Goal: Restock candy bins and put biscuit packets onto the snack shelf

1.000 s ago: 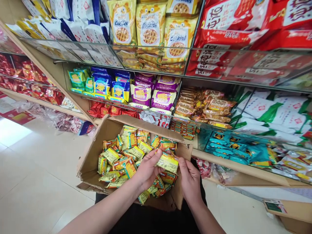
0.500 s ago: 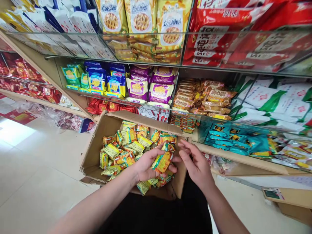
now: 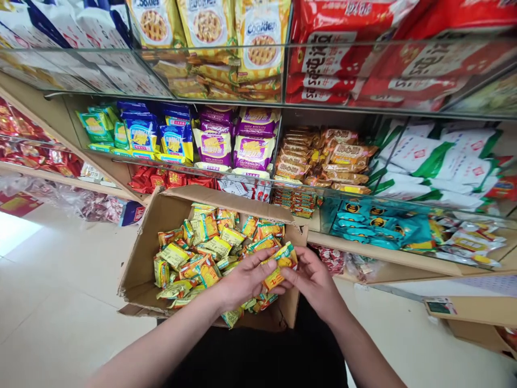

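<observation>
Between my two hands is a small yellow-orange and green snack packet [image 3: 280, 267], held above the right end of an open cardboard box [image 3: 137, 253]. My left hand [image 3: 246, 277] grips its left side with the thumb on top. On the packet's right edge, the thumb and fingers of my right hand [image 3: 317, 277] are closed. Many similar wrapped packets [image 3: 210, 245] lie loose in the box under my hands. Whether more than one packet is in my left hand, I cannot tell.
Glass-fronted shelves rise behind the box, with purple biscuit packs [image 3: 254, 145], brown snack packs [image 3: 347, 156] and teal packets [image 3: 369, 218]. Above stand yellow cookie bags [image 3: 260, 43] and red bags [image 3: 347, 54]. Plastic-wrapped goods [image 3: 81, 202] lie on the tiled floor [image 3: 60, 280] at left.
My right hand has come in from the right and taken hold of the packet's edge along with my left hand. The view has shifted slightly, moving the shelves leftward.
</observation>
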### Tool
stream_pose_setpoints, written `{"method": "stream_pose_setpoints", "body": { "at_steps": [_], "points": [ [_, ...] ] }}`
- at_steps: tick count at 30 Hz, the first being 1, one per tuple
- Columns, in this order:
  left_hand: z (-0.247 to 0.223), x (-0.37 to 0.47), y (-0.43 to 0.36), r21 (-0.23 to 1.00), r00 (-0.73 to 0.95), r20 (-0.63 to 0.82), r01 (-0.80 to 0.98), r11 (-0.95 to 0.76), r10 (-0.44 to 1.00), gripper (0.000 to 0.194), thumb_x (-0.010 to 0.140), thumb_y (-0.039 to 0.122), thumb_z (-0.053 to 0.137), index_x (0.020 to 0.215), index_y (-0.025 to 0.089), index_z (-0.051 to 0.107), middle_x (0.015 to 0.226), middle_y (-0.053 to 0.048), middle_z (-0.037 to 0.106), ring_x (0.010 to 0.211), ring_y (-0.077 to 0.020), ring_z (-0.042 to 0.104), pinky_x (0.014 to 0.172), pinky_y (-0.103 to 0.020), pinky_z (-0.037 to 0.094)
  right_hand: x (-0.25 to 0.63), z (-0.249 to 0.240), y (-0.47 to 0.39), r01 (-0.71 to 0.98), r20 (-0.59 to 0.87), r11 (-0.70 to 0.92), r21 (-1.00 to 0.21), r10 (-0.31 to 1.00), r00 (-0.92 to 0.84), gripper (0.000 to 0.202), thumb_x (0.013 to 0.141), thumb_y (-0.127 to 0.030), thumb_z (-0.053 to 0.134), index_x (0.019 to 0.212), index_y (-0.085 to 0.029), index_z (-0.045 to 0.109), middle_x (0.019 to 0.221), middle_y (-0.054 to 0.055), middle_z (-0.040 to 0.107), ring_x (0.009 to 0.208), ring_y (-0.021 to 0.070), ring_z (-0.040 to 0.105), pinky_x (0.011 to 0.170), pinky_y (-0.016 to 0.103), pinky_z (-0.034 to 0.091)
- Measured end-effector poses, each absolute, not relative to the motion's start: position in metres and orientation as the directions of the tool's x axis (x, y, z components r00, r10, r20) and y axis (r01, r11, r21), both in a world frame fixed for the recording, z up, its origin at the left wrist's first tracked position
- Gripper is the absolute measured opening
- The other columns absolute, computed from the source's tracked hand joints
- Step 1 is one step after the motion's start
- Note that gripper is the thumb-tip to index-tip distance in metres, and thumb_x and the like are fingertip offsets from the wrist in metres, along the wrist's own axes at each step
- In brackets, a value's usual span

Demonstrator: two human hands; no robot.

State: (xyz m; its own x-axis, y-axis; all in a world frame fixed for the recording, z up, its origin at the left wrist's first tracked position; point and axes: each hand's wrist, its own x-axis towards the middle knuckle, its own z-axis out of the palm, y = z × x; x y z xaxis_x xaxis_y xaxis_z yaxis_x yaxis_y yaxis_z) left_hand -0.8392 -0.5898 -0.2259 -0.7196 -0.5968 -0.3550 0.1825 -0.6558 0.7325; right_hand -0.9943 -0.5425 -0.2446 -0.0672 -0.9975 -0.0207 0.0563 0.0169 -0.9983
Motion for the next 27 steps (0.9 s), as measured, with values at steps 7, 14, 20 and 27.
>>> {"method": "stream_pose_setpoints", "body": {
  "at_steps": [7,14,20,27],
  "points": [
    [-0.221,-0.822,-0.610,0.973,-0.659,-0.082,-0.216,0.084,-0.747,0.038,0.083,0.034,0.051,0.119,0.022,0.045,0.110,-0.009,0.059,0.094,-0.0186,0.059,0.082,-0.036,0.047,-1.045,-0.249,-0.546,-0.230,0.270,-0.170,-0.958,-0.804,-0.530,0.037,0.080,-0.034,0.056,0.113,-0.024,0.045,0.105,0.006,0.057,0.091,0.0172,0.058,0.076,0.031,0.049],
    [-0.217,-0.795,-0.680,0.201,-0.508,0.489,-0.726,0.658,-0.710,0.032,0.083,0.030,0.047,0.112,0.018,0.056,0.105,-0.012,0.058,0.098,-0.0245,0.051,0.084,-0.040,0.040,-1.103,-0.271,-0.633,-0.938,0.265,-0.113,-0.328,-0.964,0.023,0.046,0.085,-0.011,0.030,0.130,-0.018,0.038,0.109,0.012,0.053,0.100,0.0220,0.047,0.086,0.036,0.040],
    [-0.226,-0.792,-0.702,-0.070,-0.539,0.456,-0.815,0.575,-0.708,0.027,0.084,0.040,0.048,0.100,0.024,0.063,0.092,-0.007,0.066,0.091,-0.0262,0.053,0.091,-0.046,0.028,-1.092,-0.284,-0.694,-0.998,-0.139,-0.034,-0.059,-0.989,0.042,0.040,0.082,-0.004,0.028,0.111,-0.017,0.052,0.108,0.013,0.060,0.106,0.0251,0.047,0.087,0.041,0.034],
    [-0.223,-0.786,-0.710,-0.128,-0.585,0.372,-0.801,0.585,-0.720,0.028,0.086,0.043,0.043,0.097,0.025,0.062,0.090,-0.005,0.067,0.081,-0.0235,0.053,0.076,-0.040,0.030,-1.091,-0.315,-0.714,-0.988,-0.088,0.132,-0.079,-0.988,-0.125,0.037,0.081,-0.005,0.038,0.116,-0.017,0.048,0.123,0.017,0.046,0.115,0.0253,0.042,0.087,0.040,0.036]
  ]
}}
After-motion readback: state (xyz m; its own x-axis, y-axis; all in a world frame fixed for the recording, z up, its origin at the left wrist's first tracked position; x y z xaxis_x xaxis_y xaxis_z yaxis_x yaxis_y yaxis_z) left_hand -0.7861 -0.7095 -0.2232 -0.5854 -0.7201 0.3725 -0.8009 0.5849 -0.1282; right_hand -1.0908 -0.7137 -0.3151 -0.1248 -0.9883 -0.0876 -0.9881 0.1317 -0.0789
